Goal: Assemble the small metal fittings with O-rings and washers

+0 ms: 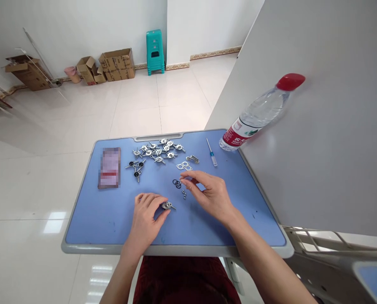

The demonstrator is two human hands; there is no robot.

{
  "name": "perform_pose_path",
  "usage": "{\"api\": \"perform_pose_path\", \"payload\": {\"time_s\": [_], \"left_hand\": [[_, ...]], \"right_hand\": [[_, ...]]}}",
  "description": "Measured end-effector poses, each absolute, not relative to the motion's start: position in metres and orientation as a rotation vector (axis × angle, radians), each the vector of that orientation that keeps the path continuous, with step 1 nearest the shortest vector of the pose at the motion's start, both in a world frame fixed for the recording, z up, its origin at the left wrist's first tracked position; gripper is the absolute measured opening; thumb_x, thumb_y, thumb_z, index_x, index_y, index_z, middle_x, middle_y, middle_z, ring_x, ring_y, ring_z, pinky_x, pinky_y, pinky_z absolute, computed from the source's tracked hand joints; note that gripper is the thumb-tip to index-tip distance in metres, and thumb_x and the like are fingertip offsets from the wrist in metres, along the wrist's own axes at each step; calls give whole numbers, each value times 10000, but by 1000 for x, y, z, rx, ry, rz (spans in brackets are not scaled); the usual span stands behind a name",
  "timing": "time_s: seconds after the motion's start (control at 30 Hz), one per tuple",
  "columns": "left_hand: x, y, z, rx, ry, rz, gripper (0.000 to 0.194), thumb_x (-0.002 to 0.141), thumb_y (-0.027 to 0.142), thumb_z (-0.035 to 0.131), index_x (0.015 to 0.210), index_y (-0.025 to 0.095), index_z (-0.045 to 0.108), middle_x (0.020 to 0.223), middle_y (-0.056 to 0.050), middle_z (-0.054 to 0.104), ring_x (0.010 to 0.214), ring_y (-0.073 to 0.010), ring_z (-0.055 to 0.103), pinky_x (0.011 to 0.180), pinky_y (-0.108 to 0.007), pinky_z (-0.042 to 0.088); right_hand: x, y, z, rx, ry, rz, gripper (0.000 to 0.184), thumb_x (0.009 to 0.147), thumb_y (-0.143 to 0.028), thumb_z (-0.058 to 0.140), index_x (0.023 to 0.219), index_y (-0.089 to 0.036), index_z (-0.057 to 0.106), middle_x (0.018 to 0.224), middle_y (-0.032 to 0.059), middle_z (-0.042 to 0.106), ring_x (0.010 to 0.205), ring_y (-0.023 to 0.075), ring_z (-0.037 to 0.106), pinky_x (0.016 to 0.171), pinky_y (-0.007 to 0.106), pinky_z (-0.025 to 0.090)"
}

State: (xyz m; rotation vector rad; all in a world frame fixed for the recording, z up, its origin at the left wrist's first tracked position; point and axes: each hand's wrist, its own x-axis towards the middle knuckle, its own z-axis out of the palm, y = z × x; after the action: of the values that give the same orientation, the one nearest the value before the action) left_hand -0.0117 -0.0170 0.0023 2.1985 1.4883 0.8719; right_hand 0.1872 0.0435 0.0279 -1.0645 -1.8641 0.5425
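Note:
My left hand rests on the blue desktop, its fingers curled around a small metal fitting whose pin points right. My right hand reaches in from the right, with thumb and fingertips pinched on a tiny silvery piece. Close to those fingertips lie black rubber O-rings and a few small screws. Farther back are a heap of metal winged parts, some dark-centred fittings, a flat metal gasket and metal clips.
A blue-handled screwdriver lies at the desktop's back right, and a blurred card at its left. A capped plastic water bottle lies on the large grey table to the right. Cardboard boxes and stacked teal stools stand along the far wall.

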Motion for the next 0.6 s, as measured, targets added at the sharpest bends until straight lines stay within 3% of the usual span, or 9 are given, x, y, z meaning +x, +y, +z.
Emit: {"api": "perform_pose_path", "payload": {"time_s": [0.6], "left_hand": [[-10, -17, 2, 2259, 1480, 889, 91, 921, 141, 562, 885, 218, 594, 889, 4, 687, 860, -173, 603, 864, -380, 354]], "right_hand": [[191, 41, 37, -1107, -1936, 499, 107, 937, -214, 525, 931, -200, 631, 765, 7, 694, 642, 138, 613, 666, 270, 473]]}}
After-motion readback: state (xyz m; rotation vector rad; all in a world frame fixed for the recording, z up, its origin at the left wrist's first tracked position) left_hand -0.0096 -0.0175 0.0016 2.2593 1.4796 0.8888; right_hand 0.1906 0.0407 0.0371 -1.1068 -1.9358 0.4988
